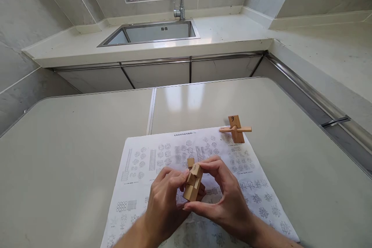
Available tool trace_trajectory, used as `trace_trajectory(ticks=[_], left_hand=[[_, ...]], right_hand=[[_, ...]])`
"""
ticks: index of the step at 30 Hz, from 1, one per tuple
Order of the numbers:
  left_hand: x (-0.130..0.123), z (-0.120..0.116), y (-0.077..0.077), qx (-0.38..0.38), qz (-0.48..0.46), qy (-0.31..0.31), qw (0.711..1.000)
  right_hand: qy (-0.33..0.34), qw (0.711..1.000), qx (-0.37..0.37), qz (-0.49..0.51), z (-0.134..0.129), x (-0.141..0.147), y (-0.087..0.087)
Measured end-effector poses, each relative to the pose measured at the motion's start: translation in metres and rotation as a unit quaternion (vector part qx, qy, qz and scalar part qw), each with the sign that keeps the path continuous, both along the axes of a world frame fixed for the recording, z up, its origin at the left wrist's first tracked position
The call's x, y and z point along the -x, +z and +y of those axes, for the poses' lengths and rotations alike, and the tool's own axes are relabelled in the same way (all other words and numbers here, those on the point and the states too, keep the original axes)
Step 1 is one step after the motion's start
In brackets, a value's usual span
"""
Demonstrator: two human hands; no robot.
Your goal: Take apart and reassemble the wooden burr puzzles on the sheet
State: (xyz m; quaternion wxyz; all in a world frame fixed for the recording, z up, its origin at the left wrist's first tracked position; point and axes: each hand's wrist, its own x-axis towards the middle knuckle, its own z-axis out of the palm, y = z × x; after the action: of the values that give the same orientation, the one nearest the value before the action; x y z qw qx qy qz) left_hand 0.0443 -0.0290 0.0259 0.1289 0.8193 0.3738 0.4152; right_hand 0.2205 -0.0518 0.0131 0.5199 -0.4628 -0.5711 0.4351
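Between my two hands is a small cluster of notched wooden puzzle pieces [190, 193], held above a printed sheet. My left hand [166, 197] is closed on its left side, thumb pressed near the top and other fingers partly hidden behind the wood. My right hand [225, 197] pinches the same cluster, index finger at its upper end and thumb at its lower end. A dark mark shows on the top piece. Beneath lies the white instruction sheet [130, 192], covered with small diagrams.
An assembled wooden puzzle [237, 135], a flat marked plate crossed by a round rod, stands on the sheet's far right corner. The sheet rests on a pale table [72, 155] with a seam. Beyond are a counter [226, 31], a metal sink [157, 33] and a faucet [181, 9].
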Motion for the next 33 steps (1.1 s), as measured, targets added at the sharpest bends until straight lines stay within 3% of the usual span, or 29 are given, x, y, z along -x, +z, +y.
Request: trace_trajectory(ticks=[9, 13, 15, 18, 21, 25, 33], left_hand=[[-0.001, -0.003, -0.005, -0.007, -0.04, -0.026, 0.999], [0.001, -0.008, -0.006, 0.091, -0.076, -0.021, 0.993], [0.002, -0.009, -0.002, 0.195, -0.117, -0.03, 0.973], [0.005, -0.007, 0.006, 0.342, -0.193, -0.065, 0.917], [0.009, -0.003, 0.012, 0.428, -0.253, -0.104, 0.861], [0.012, 0.0, 0.01, 0.461, -0.281, -0.122, 0.833], [0.012, -0.002, 0.004, 0.473, -0.287, -0.126, 0.823]], right_hand=[[-0.003, 1.0, 0.021, 0.001, -0.004, 0.006, -0.004], [0.007, 1.0, 0.013, 0.001, 0.0, 0.003, -0.001], [0.034, 0.999, 0.015, 0.016, 0.002, 0.0, 0.002], [0.075, 0.997, 0.016, 0.029, 0.005, -0.005, 0.006], [0.089, 0.996, -0.001, 0.004, 0.008, -0.008, 0.006], [0.068, 0.997, -0.028, -0.015, 0.011, -0.009, 0.006], [0.072, 0.997, -0.021, -0.016, 0.011, -0.01, 0.008]])
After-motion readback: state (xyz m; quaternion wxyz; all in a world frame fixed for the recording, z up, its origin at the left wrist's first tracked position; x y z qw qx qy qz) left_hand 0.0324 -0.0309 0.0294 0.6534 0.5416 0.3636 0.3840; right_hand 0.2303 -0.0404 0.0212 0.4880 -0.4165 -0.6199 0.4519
